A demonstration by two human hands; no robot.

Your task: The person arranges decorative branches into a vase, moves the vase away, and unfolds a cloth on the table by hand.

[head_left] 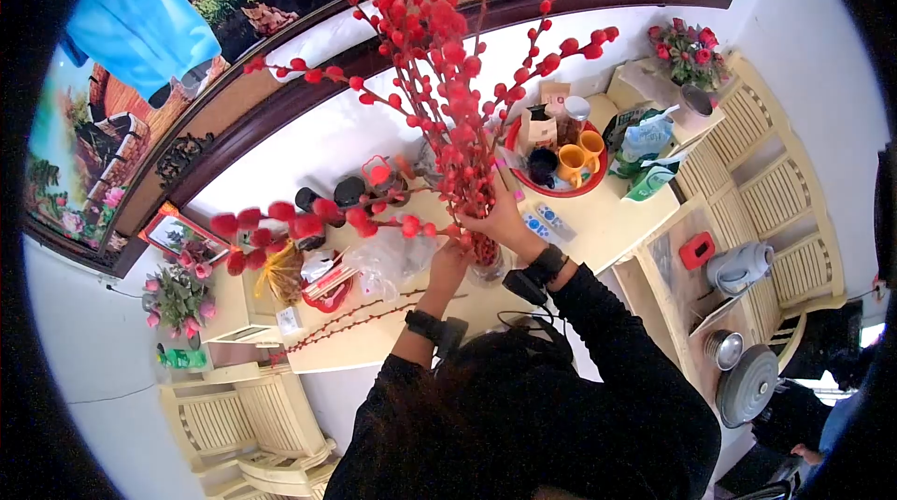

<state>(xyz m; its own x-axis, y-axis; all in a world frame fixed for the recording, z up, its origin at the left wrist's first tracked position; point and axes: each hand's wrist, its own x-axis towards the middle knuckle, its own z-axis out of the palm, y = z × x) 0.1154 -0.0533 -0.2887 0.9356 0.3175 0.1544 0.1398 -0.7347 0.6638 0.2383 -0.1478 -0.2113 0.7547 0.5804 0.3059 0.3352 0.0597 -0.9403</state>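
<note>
A tall bunch of branches with fuzzy red balls (444, 79) stands in a clear glass vase (487, 268) on the cream table. My right hand (503, 220) is closed round the stems just above the vase. Beside it and slightly lower, my left hand (450, 266) is closed at the lower stems, near a red-balled branch (327, 212) that sticks out to the left; the fingertips are partly hidden. Two thin red-budded stems (355, 321) lie on the table, left of the vase. Dark straps circle both wrists.
Right of the vase, a red tray (590, 180) holds orange mugs, a dark cup and a jar. Remotes (547, 220), green-white bags (645, 150), a red basket (329, 298) and plastic bags (383, 266) lie around. Wooden seats flank the table; another person is partly visible at far right.
</note>
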